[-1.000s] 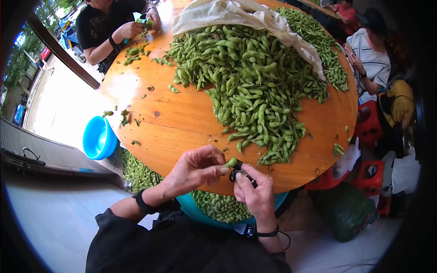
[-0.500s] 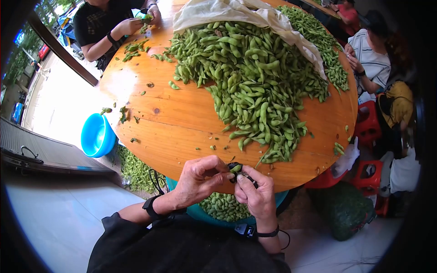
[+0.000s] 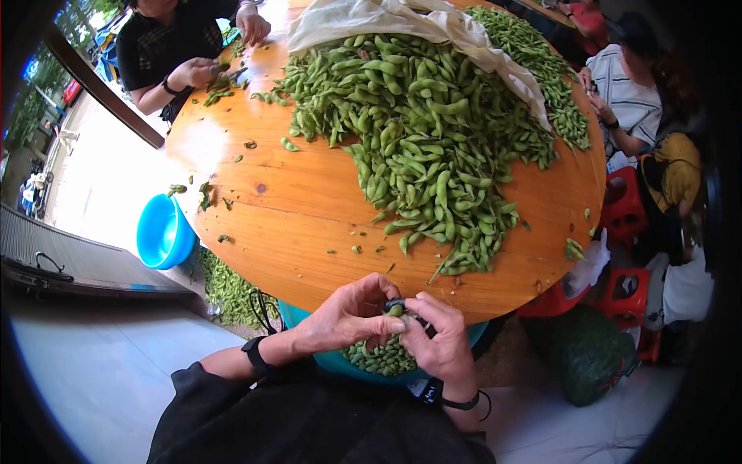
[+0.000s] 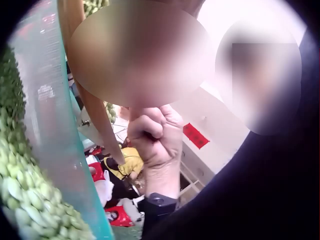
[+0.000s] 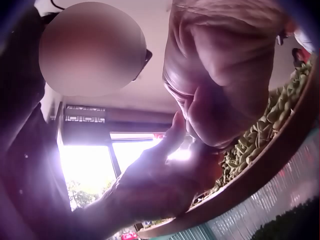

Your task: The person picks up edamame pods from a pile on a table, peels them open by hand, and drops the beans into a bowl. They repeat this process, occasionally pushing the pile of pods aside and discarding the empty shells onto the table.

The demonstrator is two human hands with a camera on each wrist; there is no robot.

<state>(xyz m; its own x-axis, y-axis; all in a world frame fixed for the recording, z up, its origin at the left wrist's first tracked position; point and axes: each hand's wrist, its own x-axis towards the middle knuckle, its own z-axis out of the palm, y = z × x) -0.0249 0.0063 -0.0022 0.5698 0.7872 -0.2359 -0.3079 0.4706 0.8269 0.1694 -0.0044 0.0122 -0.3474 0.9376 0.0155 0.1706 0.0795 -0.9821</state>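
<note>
Just past the near table edge, my left hand (image 3: 352, 319) pinches a green soybean pod (image 3: 396, 311) between thumb and fingers. My right hand (image 3: 442, 340) meets it there, thumb and fingers curled round a small black tool (image 3: 394, 302) that is mostly hidden by the fingers. Below both hands stands a teal tub (image 3: 332, 362) holding shelled green beans (image 3: 379, 357). In the left wrist view the right hand (image 4: 157, 137) shows curled fingers. The right wrist view has the left hand (image 5: 155, 175) close against the right palm, with the pod hidden.
A large heap of pods (image 3: 433, 139) covers much of the round wooden table (image 3: 301, 209), with a cream cloth (image 3: 386, 23) behind. A blue basin (image 3: 164, 232) sits left; more pods (image 3: 232, 290) lie below. Red stools (image 3: 624, 298) stand right. Other people sit around the table.
Both hands have come down slightly toward the tub, and the pod has gone from pointing at the black tool to sitting against it. Across the table, another person's hands have moved apart.
</note>
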